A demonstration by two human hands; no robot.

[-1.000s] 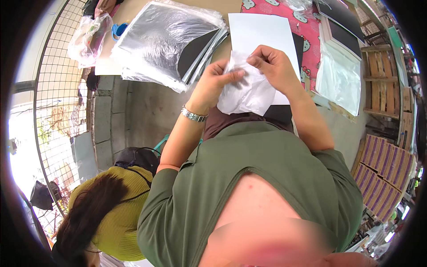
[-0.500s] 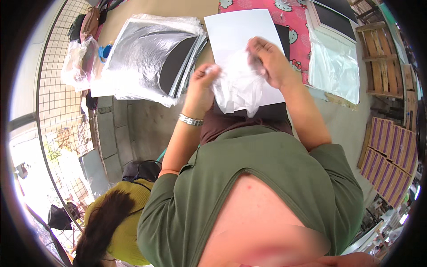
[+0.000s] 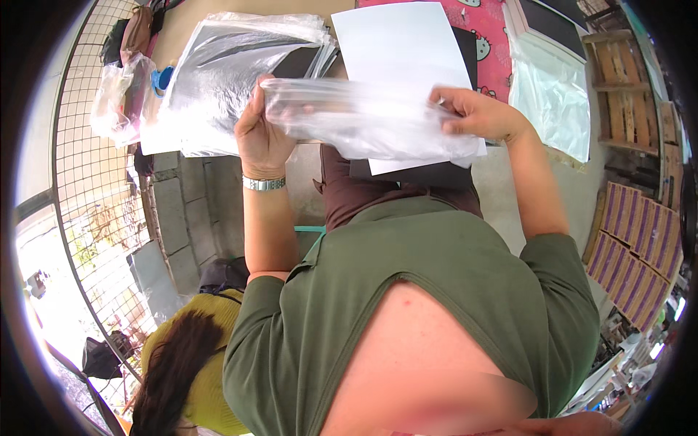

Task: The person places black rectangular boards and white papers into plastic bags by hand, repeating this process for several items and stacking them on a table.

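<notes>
Green short-sleeved shirt (image 3: 436, 291), brown trousers (image 3: 363, 189), silver wristwatch (image 3: 263, 184).

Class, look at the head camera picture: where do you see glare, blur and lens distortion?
Head view: glare whitens the left edge beyond the wire fence; the clear plastic bag stretched between the left hand and right hand is smeared by motion and shine; the wooden pallet bends toward the rim; a black ring frames the corners.

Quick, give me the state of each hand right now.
Left hand: closed on one end of the clear plastic bag.
Right hand: closed, pinching the bag's other end.
</notes>
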